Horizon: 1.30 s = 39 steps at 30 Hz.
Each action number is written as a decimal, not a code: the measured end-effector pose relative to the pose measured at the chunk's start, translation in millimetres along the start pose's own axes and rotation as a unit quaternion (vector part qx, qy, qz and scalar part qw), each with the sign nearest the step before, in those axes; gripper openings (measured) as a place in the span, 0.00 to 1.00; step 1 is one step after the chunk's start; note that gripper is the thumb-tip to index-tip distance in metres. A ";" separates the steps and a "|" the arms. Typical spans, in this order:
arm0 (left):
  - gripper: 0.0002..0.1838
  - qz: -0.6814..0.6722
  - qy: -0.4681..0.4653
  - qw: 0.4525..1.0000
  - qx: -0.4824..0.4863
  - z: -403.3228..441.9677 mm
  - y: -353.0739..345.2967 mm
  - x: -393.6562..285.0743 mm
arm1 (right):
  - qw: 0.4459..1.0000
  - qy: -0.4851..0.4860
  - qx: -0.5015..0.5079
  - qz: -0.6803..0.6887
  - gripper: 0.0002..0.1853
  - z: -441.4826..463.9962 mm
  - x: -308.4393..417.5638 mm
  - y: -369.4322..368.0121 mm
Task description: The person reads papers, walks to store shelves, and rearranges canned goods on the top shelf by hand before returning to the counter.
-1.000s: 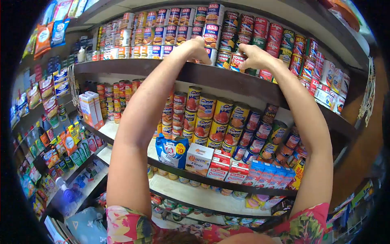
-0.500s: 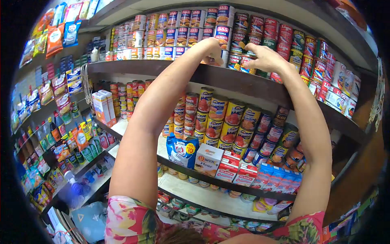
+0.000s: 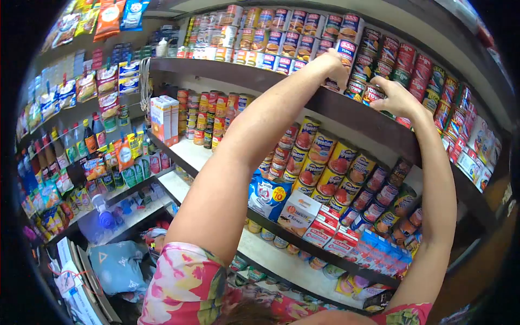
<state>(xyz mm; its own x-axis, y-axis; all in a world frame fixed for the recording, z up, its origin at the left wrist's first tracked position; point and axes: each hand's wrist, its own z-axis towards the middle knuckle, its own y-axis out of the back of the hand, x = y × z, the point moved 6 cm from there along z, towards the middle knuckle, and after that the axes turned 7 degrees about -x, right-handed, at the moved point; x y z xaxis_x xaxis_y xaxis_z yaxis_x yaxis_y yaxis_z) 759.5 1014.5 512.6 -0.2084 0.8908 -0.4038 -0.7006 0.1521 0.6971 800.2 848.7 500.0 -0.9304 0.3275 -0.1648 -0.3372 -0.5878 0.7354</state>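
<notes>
Both arms reach up to the top shelf (image 3: 254,75). My left hand (image 3: 335,67) is at the front of the stacked tuna cans (image 3: 345,50); its fingers are curled and partly hidden, so what they hold cannot be made out. To its right, my right hand (image 3: 398,97) has thumb and fingers spread apart beside a red Young's Town can (image 3: 373,95) in the bottom row. More sardine cans (image 3: 404,64) are stacked behind and to the right of that hand.
Below is a shelf with yellow Argentina cans (image 3: 331,181), a blue pouch (image 3: 267,196), a Queen flour box (image 3: 299,212) and red cartons (image 3: 322,227). Hanging packets (image 3: 110,19) and bottles (image 3: 89,135) line the left side. A rope bundle (image 3: 145,81) hangs at the shelf's left end.
The view has turned left, so the shelves and both hands appear farther right. Both hands remain by the same cans, and the right hand's fingers stay spread.
</notes>
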 end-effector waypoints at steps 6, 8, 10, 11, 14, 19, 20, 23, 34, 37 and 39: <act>0.52 0.008 -0.026 0.999 -0.016 -0.2 1.0 -3.3 | 1.000 -0.006 0.025 -0.002 0.31 -3.2 -2.1 -1.2; 0.53 0.020 -0.010 1.000 -0.019 2.5 -0.2 -3.7 | 0.999 -0.018 0.033 -0.002 0.31 -4.8 0.3 -0.1; 0.48 0.034 0.001 0.999 -0.017 7.8 -3.5 -1.4 | 0.999 -0.008 0.031 0.003 0.32 -2.2 -4.3 -3.5; 0.42 0.036 -0.007 0.999 -0.010 8.7 -5.5 0.4 | 0.999 -0.009 0.041 -0.016 0.32 1.7 -10.8 -7.6; 0.28 0.078 -0.104 0.991 -0.020 33.6 -16.0 11.2 | 0.999 -0.004 0.018 -0.035 0.34 5.8 -16.0 -11.3; 0.49 0.018 -0.142 0.983 -0.113 38.7 -2.6 21.0 | 0.985 -0.019 -0.151 -0.084 0.27 -22.6 -8.0 30.3; 0.50 -0.034 -0.119 0.988 -0.090 8.5 5.4 1.3 | 0.978 -0.025 -0.183 -0.094 0.24 -29.2 -11.6 37.1; 0.46 -0.015 -0.134 0.986 -0.099 37.0 1.3 11.7 | 0.958 -0.092 -0.223 -0.155 0.20 -64.3 -36.1 68.2; 0.47 0.144 -0.184 0.918 -0.319 -28.2 27.6 -37.3 | 0.906 -0.391 -0.132 -0.093 0.42 -253.8 -220.4 139.0; 0.41 0.131 -0.289 0.877 -0.360 -51.2 23.2 -68.1 | 0.892 -0.436 -0.115 0.015 0.48 -261.8 -211.9 129.8; 0.42 0.140 -0.296 0.889 -0.319 -48.9 6.3 -77.9 | 0.902 -0.419 -0.098 -0.041 0.50 -256.3 -221.0 125.9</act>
<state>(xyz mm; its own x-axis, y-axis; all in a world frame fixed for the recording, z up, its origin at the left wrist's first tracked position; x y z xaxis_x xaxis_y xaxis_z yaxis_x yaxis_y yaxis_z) 737.9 925.1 519.5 -0.1722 0.9534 0.2478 -0.9617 -0.2172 0.1672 926.5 512.8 460.5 -0.4937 0.7717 0.4011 -0.4950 -0.6285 0.5999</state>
